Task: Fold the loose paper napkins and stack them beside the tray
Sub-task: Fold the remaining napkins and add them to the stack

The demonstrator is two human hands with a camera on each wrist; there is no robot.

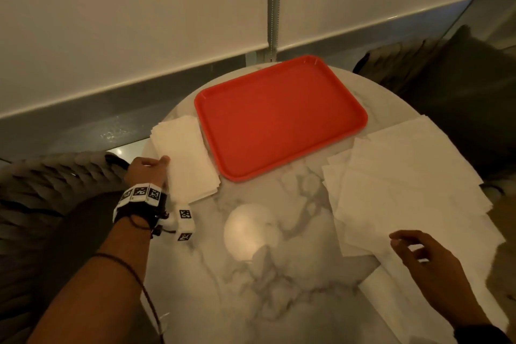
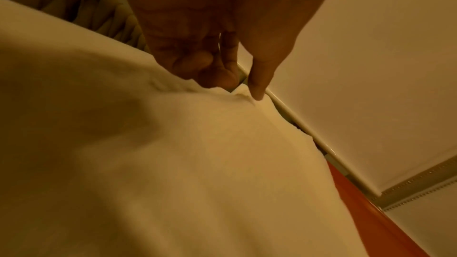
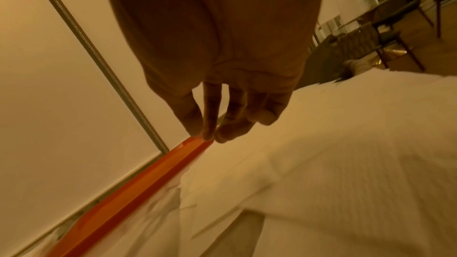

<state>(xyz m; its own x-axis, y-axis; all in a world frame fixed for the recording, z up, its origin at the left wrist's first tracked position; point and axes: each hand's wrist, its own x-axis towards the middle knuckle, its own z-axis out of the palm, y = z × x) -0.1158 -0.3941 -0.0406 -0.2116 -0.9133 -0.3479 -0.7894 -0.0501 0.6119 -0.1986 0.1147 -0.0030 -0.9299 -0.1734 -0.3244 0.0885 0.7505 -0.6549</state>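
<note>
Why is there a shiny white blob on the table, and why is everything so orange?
Head view: the blob is lamp glare on the glossy marble table, under dim warm light. Left wrist view: napkin stack blurred. Right wrist view: loose napkins smeared.

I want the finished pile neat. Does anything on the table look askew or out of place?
Yes: the folded napkin stack left of the red tray is fanned, edges staggered. The left hand touches its edge. Nothing looks spilled or torn.
</note>
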